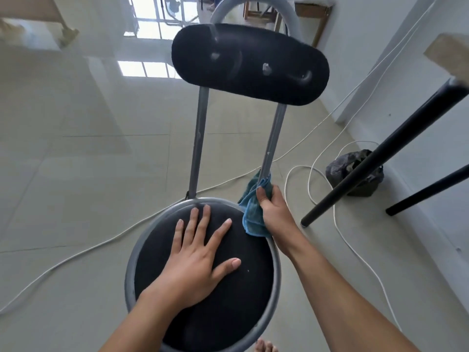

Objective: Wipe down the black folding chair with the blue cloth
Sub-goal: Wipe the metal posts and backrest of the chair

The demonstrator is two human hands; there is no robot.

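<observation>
The left hand (196,260) lies flat on the round black seat (223,301) of the chair (250,64), palm down, fingers (203,219) straight and spread, holding nothing. The two longest fingertips reach just short of the grey rim (142,240) at the back of the seat; the thumb points off toward the seat's right side.

The right hand (275,212) grips the cloth (252,214) around the right grey post (274,138), low down where the post meets the seat rim. Its fingers curl round the post from the right with the cloth bunched between them and the metal. A blue fold sticks up above the fingers against the post, and a longer flap hangs below the thumb, draped over the rim and the seat's edge, just right of the left index fingertip.

The left post (199,143) stands bare beyond the left fingertips. The oval backrest sits atop both posts, well beyond both hands.

A white cable (312,179) loops across the floor to the right of the right hand.
</observation>
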